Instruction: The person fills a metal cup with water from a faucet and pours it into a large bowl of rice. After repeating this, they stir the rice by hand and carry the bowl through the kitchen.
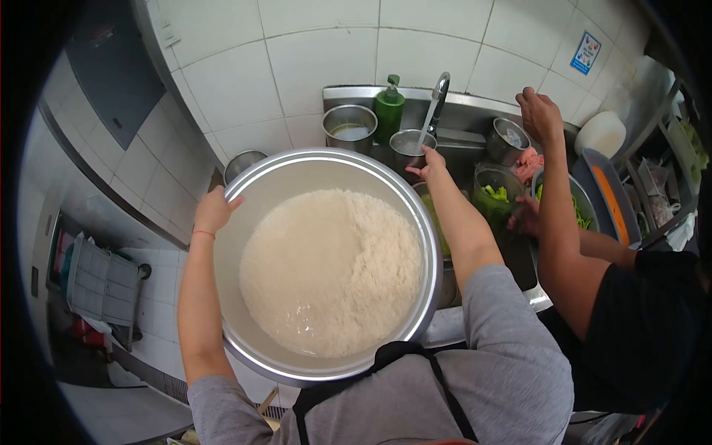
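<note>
A large round metal pot (222, 259) is tilted against my body, with white rice (386, 274) and cloudy water in it. On its left rim my left hand (213, 211) is closed, thumb over the edge. Farther off, my right hand (429, 165) grips a small metal cup (406, 152) by its near side. Water from the curved faucet (439, 96) runs into that cup. How far my right fingers wrap round the cup is partly hidden.
A green pump bottle (389, 111) and a metal pot (349, 141) stand behind the sink. At right, a co-worker's raised hand (540, 115) and other hand (525, 216) are near a container of green vegetables (498, 178). A grey tray (593, 170) leans beyond.
</note>
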Demonstrator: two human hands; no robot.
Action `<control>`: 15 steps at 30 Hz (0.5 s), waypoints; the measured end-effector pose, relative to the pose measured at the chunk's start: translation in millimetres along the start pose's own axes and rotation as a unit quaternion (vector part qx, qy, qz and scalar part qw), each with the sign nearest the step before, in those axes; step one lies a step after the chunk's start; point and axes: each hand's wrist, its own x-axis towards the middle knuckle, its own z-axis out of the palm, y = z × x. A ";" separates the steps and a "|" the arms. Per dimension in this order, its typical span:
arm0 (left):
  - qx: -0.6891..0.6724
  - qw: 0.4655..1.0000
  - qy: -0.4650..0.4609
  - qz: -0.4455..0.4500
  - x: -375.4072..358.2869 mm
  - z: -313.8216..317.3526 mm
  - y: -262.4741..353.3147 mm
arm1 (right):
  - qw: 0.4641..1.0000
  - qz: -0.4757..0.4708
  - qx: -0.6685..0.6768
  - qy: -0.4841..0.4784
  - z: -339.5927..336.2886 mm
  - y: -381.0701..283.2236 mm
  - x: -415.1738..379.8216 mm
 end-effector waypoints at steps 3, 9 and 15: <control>0.000 1.000 -0.005 -0.003 1.4 1.8 -2.5 | 0.999 -0.027 0.029 -0.014 13.2 -17.2 -1.5; -0.017 1.000 -0.003 -0.011 2.4 5.4 -4.3 | 0.997 -0.055 0.019 -0.044 24.4 -35.1 -19.9; -0.005 1.000 -0.003 -0.015 5.0 7.7 -7.8 | 0.989 -0.059 0.013 -0.136 26.5 -27.2 -96.3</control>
